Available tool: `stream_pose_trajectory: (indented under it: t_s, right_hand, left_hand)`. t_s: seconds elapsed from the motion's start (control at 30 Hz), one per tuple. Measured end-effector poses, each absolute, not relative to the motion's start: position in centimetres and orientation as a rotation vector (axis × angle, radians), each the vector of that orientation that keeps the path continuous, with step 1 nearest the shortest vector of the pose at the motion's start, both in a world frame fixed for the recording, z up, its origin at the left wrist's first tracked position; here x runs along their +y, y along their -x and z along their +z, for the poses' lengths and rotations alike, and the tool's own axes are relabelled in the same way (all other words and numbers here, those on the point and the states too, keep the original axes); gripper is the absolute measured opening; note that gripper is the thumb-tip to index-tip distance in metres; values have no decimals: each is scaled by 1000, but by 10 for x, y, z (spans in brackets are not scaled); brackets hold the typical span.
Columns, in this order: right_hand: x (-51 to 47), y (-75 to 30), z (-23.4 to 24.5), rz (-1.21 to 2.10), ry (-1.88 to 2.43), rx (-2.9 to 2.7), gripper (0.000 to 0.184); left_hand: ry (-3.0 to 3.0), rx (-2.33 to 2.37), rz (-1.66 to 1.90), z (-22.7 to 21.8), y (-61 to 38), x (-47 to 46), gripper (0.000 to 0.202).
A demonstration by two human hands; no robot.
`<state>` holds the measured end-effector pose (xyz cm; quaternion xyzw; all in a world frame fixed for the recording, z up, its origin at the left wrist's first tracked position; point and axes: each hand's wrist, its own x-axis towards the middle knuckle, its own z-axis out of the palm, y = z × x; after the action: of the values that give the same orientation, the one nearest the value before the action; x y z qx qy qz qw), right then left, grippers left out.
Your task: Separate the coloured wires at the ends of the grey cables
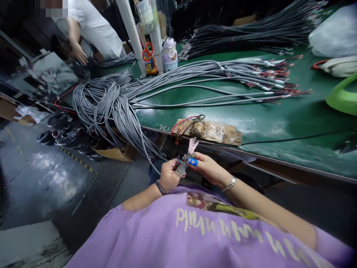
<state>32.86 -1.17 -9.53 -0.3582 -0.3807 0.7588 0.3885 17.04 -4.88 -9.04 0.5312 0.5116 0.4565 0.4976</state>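
Observation:
My left hand [170, 175] is closed near the table's front edge, pinching the end of a grey cable [156, 168] with thin coloured wires [178, 160] fanning out of it. Grey wrapping covers the tip of its thumb. Close beside it, my right hand [208, 168] has its fingers pinched together at those wires; a blue band goes round one finger. From its fingertips a pale pink, forked piece [192, 145] sticks up, too small to name. The fingers hide exactly what lies between the two hands.
Beyond my hands, a wooden block [223, 133] with red and black leads lies on the green table [306, 123]. A big bundle of grey cables [111, 100] hangs over the edge. Behind stand orange scissors [147, 52], a cup [170, 56] and black cables [245, 35]. Another person [95, 29] works at back left.

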Motion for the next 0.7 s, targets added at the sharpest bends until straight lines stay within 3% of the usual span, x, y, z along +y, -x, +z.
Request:
stream_pose_trajectory:
  t_s: [0.17, 0.5, 0.7]
  right_hand:
    - [-12, -327, -83, 1754, 1023, -1154, 39]
    - [-18, -321, -89, 1634, 1072, -1092, 33]
    - [-11, -334, -102, 2004, 835, -834, 26]
  left_hand:
    - [-1336, 1207, 1085, -94, -169, -49, 31]
    - [-1122, 1253, 1155, -98, -171, -48, 45]
    - [-1069, 1179, 1196, -97, -168, -47, 44]
